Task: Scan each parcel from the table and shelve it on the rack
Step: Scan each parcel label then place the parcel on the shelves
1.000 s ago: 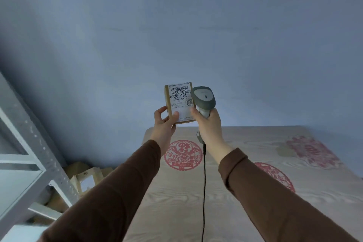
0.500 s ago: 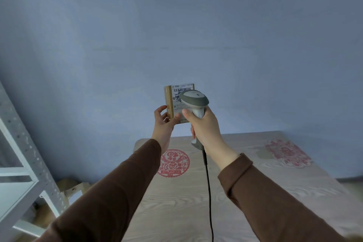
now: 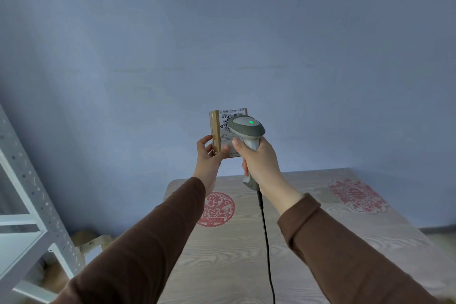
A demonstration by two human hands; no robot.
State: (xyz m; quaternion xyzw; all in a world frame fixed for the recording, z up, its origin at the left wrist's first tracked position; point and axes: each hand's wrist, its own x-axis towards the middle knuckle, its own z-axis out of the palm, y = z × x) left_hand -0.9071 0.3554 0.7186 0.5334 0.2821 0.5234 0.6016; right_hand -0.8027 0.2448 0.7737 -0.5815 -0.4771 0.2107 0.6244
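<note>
Both arms are stretched forward and raised, in brown sleeves (image 3: 153,242), above the far part of the table (image 3: 234,266). The left hand (image 3: 209,155) grasps the parcel (image 3: 223,128) at its lower left corner, with the thumb on the front face and the fingers curled behind its edge. The parcel is a small brown box, held upright in the air, its white label turned to the person.

The right hand (image 3: 259,160) is just beside the left one, to its right, and it is clenched around the handle of the scanner (image 3: 246,128), with the wrist bent up. The grey head of the scanner covers the right part of the label, and a green light shines on top of it. Its black cable (image 3: 266,242) hangs down from the handle between the two arms. Well left of the left arm stands the white rack (image 3: 32,217).
</note>
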